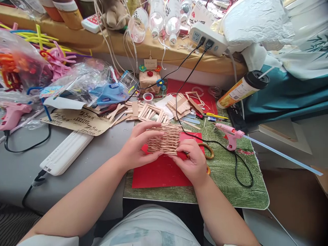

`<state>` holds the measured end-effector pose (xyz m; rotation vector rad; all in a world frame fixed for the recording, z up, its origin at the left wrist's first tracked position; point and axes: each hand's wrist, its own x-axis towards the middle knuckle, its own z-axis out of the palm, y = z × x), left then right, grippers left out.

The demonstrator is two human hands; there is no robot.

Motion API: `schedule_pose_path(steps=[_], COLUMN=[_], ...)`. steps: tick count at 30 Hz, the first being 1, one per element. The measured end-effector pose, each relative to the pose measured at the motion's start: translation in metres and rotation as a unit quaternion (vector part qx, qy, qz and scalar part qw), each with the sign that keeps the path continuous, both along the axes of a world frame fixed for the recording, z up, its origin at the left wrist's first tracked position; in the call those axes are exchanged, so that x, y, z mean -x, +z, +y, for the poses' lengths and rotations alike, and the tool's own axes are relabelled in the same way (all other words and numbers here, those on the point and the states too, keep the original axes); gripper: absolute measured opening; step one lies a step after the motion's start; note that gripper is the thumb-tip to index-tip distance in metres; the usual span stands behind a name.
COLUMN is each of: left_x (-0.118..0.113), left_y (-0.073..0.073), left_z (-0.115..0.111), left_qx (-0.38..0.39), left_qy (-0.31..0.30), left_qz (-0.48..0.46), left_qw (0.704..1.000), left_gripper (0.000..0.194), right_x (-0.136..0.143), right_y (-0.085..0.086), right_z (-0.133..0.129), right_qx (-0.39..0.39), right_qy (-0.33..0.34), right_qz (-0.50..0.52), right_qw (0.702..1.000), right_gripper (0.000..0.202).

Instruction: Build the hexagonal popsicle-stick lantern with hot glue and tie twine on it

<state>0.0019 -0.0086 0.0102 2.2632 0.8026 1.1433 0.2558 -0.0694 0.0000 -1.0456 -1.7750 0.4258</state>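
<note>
A stack of layered wooden sticks (167, 138) is held between both hands over a red sheet (159, 174). My left hand (140, 143) wraps its fingers over the top and left side, with the thumb along the lower edge. At the lower right corner, my right hand (192, 159) grips the stack with bent fingers and thumb. Scissors with yellow-brown handles (210, 151) lie partly hidden behind my right hand. Loose sticks and small stick frames (151, 111) lie just beyond the stack.
A pink glue gun (232, 135) with a long glue stick rests at the right, its black cable looping over the green mat (230, 189). Behind stand a decorated stick box (149, 82) and a drink cup (243, 89). A white power strip (67, 153) and sandpaper (84, 119) lie left.
</note>
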Motion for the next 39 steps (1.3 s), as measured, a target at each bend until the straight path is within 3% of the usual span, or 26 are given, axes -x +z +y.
schedule_pose_path(steps=[12,19,39], left_x=[-0.002,0.001,-0.002], left_y=[-0.001,0.001,-0.007], left_z=[0.000,0.004,0.008], left_qx=[0.004,0.026,0.017], left_qy=[0.010,-0.014,0.019], left_qz=[-0.002,-0.033,-0.049], left_qw=[1.000,0.999,0.998], left_gripper=[0.064,0.059,0.054], right_x=[-0.003,-0.002,-0.003], right_y=[0.000,0.000,-0.001], right_z=[0.002,0.004,0.006], right_qx=[0.007,-0.008,-0.012], right_qy=[0.007,0.006,0.029], right_qz=[-0.007,0.001,0.035], right_qw=[1.000,1.000,0.999], right_gripper=[0.022,0.027,0.028])
